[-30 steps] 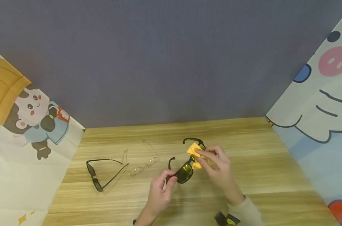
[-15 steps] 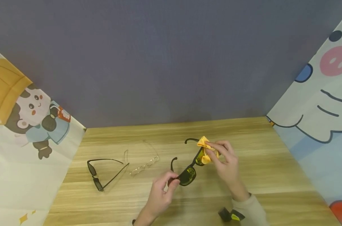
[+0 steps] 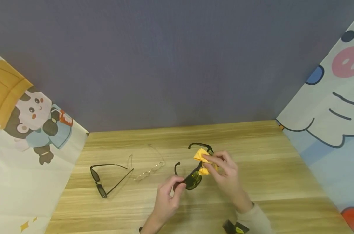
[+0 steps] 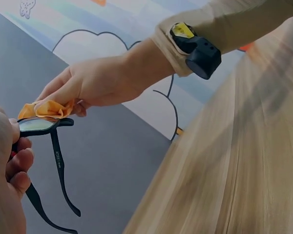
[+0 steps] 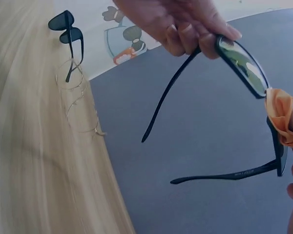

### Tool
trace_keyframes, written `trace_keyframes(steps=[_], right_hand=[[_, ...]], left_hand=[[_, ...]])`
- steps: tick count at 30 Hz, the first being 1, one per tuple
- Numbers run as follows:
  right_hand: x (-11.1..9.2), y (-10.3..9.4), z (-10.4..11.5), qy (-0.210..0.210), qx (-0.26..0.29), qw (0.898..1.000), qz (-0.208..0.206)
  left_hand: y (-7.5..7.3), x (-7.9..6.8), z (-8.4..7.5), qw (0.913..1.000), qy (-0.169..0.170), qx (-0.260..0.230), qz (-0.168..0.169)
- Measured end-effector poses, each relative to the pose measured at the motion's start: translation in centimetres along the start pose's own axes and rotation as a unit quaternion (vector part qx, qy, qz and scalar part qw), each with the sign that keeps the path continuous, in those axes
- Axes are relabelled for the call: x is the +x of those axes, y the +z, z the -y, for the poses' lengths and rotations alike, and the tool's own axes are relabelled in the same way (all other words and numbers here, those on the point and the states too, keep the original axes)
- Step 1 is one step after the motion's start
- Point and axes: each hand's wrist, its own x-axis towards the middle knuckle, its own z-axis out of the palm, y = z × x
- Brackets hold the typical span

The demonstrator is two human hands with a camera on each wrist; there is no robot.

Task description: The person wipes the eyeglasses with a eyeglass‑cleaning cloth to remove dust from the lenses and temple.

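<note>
My left hand [image 3: 167, 198] pinches one end of a pair of black-framed sunglasses [image 3: 193, 180] between thumb and fingers, above the table. Their yellow-green lenses reflect light, and both temples are unfolded, pointing away from me. A folded orange-yellow cloth [image 3: 201, 154] is pinched in my right hand [image 3: 227, 174], pressed against the other lens near the bridge. In the right wrist view the cloth [image 5: 282, 117] wraps that lens and hides most of it. The left wrist view shows the cloth [image 4: 49, 110] along the upper edge of the frame.
A second pair of black sunglasses [image 3: 98, 183] lies on the wooden table [image 3: 282, 169] at the left, temples unfolded. Beside it are thin wire-rimmed glasses [image 3: 149, 173]. A grey panel [image 3: 177, 65] stands behind the table, with cartoon-printed walls [image 3: 317, 107] at the sides.
My right hand and the cloth went outward to the right along the far lens, then came back left toward the bridge. The sunglasses shifted slightly right and back; my left hand kept its grip.
</note>
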Motion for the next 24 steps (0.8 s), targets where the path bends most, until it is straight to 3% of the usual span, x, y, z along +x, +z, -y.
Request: trace_keyframes(steps=[11, 19, 24], right_hand=[[0.0, -0.6, -0.9, 0.015, 0.015, 0.998, -0.052], [-0.2, -0.9, -1.6, 0.049, 0.016, 0.997, -0.053], [-0.5, -1.0, -1.9, 0.064, 0.009, 0.996, -0.061]], left_hand=[[-0.1, 0.0, -0.3, 0.9998, -0.006, -0.016, 0.006], [-0.3, -0.7, -0.1, 0.9992, -0.007, -0.028, 0.029], [-0.3, -0.6, 0.3, 0.9990, 0.013, -0.016, 0.039]])
